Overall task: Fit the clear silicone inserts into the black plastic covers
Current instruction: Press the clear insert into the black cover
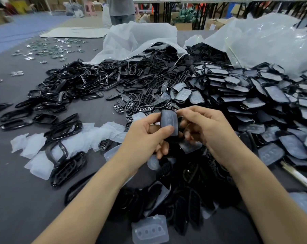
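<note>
We hold one black cover [169, 121] up between both hands, over the middle of the bench [17, 173], with a clear insert [168, 115] laid on its face. Our left hand [145, 138] grips it from below, fingers curled behind and the thumb pressed flat on the insert's lower end. Our right hand [207, 131] pinches the upper edge, fingertips curled over the far corner. We cannot tell whether the insert is seated all round. The thumb's press suggests we are midway through bedding it in.

We judge the job well begun but far from over. To our right spreads a big finished pile [255, 103] of overlapping covers with pale inserts showing on them, reaching back to a clear plastic bag [263, 41]. Ahead of the hands lies a heap of bare covers [143, 95] with open button holes, spilling from a white bag [140, 41], and that heap looks large. Loose inserts [89, 136] lie to our left, mixed with black frames [64, 88]. One more insert, the near insert [151, 229], sits between our forearms. More dark parts lie under our wrists, too shadowed to sort. By our reckoning the bare heap holds many more fittings than the piece in hand.
</note>
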